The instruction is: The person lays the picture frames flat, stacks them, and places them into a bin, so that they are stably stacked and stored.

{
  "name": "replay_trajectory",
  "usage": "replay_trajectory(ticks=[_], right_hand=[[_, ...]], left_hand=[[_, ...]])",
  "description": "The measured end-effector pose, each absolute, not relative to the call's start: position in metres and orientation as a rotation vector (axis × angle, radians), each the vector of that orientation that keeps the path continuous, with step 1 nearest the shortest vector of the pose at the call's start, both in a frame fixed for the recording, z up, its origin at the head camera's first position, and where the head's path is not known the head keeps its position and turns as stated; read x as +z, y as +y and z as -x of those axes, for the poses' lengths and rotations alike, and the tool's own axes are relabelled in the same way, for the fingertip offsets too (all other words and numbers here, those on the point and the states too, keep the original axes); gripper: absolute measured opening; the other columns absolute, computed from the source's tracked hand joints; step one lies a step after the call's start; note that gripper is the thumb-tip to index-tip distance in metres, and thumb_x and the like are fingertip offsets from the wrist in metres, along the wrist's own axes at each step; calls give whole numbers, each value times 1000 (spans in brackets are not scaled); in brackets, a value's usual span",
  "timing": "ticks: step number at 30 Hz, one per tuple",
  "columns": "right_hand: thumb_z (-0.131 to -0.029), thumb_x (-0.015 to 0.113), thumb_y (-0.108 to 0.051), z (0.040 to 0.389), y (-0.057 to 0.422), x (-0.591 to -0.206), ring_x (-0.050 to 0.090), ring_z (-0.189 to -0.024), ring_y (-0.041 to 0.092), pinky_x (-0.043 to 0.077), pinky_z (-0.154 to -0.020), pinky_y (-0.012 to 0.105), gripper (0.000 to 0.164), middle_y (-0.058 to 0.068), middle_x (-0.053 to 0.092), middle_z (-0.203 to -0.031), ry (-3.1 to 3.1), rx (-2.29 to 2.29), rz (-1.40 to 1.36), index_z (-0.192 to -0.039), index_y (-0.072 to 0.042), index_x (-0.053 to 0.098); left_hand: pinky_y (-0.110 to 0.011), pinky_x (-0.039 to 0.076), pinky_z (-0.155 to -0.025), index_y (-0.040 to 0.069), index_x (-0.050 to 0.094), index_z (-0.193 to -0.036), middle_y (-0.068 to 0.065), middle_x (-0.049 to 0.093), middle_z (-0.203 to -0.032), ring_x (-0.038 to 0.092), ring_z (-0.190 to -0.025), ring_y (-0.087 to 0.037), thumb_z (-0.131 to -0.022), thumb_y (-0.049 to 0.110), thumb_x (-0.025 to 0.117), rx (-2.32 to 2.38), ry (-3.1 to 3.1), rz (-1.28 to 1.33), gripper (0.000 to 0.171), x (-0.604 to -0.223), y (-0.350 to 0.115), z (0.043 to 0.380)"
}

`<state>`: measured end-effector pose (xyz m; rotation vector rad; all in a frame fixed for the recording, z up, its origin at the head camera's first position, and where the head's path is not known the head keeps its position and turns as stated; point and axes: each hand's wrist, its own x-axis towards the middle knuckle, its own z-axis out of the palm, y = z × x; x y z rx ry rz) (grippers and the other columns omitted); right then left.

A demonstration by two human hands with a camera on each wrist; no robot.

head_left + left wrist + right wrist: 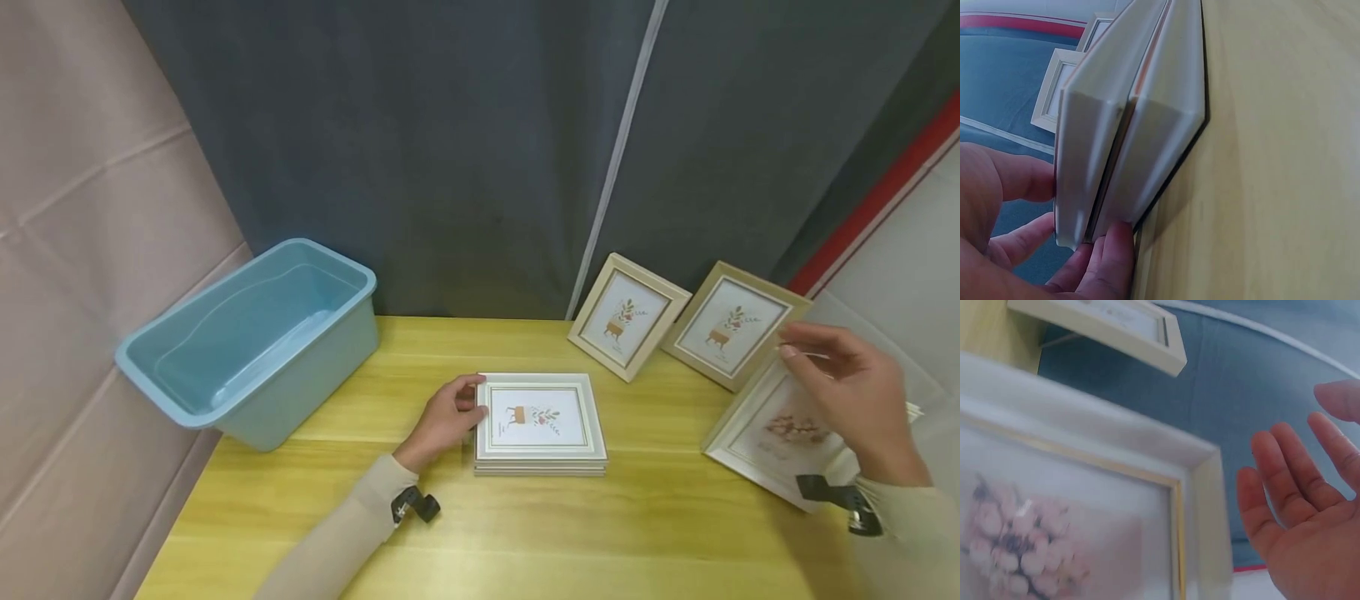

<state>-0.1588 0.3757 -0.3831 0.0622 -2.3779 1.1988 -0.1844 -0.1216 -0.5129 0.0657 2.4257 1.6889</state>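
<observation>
Two white picture frames (pixel 540 452) lie stacked face up on the table, the top one showing a plant-in-a-stool print. My left hand (pixel 447 419) grips the stack at its left end; in the left wrist view its fingertips (pixel 1113 256) rest against the frames' sides. On the right, my right hand (pixel 855 392) hovers by the top of a white frame with a pink-blossom picture (pixel 787 429), which leans back. The right wrist view shows that hand's fingers (pixel 1291 462) loosely spread, beside the frame's corner and holding nothing.
Two beige frames stand at the back right, a paler one (pixel 577 335) and a browner one (pixel 678 342). A blue plastic tub (pixel 300 392) stands at the back left of the wooden table (pixel 525 533). Behind hangs a dark grey curtain (pixel 420 167).
</observation>
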Motion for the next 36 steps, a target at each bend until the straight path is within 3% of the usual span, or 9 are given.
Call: replay_trajectory(ticks=[13,18,21,24,27,29,31,33,36], right_hand=[[-102,71,-26,153,410,-390,41,-93,-26,46,-78,4,48,-41,47,-106,-2561,901,123,-144,-3,62],[-104,66,-39,149,419,-391,50,-90,-12,56,-67,29,63,0,61,-127,-2738,873,258,-155,-5,50],[-105,62,-49,146,427,-390,60,-92,12,55,-71,46,75,32,43,-157,-2836,919,352,-165,-11,37],[-104,62,-50,143,435,-393,62,-82,8,50,-82,67,79,37,30,-165,-2866,949,358,-168,-14,31],[-105,65,-43,142,442,-399,67,-85,1,46,-95,70,75,38,32,-164,-2837,915,284,-166,-12,34],[-105,66,-36,141,446,-404,73,-109,13,42,-104,73,70,29,33,-168,-2812,877,202,-164,-10,38],[-106,65,-28,140,450,-410,54,-144,35,35,-111,76,64,-6,33,-172,-2781,842,102,-162,-8,42],[-106,64,-16,141,453,-414,29,-161,23,23,-112,84,55,-35,35,-157,-2723,827,-29,-157,-5,48],[-101,66,0,142,457,-414,37,-136,-20,33,-113,75,50,-56,31,-125,-2646,774,-181,-150,-5,58]], left_hand=[[-37,58,-89,24,63,-144,-12,60,-133,63,-113,-26,-99,15,74,1709,2399,-77,47,-515,-124,187],[-36,59,-88,23,62,-145,-13,60,-133,63,-113,-27,-99,14,73,1716,2390,-79,48,-516,-124,188],[-36,59,-87,23,62,-145,-13,60,-133,63,-114,-27,-99,15,73,1721,2378,-75,48,-518,-124,188],[-36,60,-87,23,62,-145,-13,60,-135,63,-115,-27,-99,15,73,1723,2370,-71,48,-518,-124,188],[-37,59,-87,24,62,-145,-13,60,-135,64,-115,-28,-99,16,73,1726,2369,-73,48,-518,-124,188],[-37,59,-88,24,62,-145,-13,60,-135,64,-115,-27,-100,17,73,1721,2375,-73,47,-517,-124,188],[-37,59,-88,24,62,-145,-13,60,-135,64,-114,-27,-100,17,72,1717,2377,-71,47,-517,-124,187],[-37,59,-88,25,62,-145,-13,60,-135,64,-115,-27,-100,18,72,1712,2380,-65,47,-517,-124,187],[-38,59,-89,26,62,-145,-13,60,-136,63,-116,-27,-100,19,72,1700,2374,-50,46,-514,-124,187]])
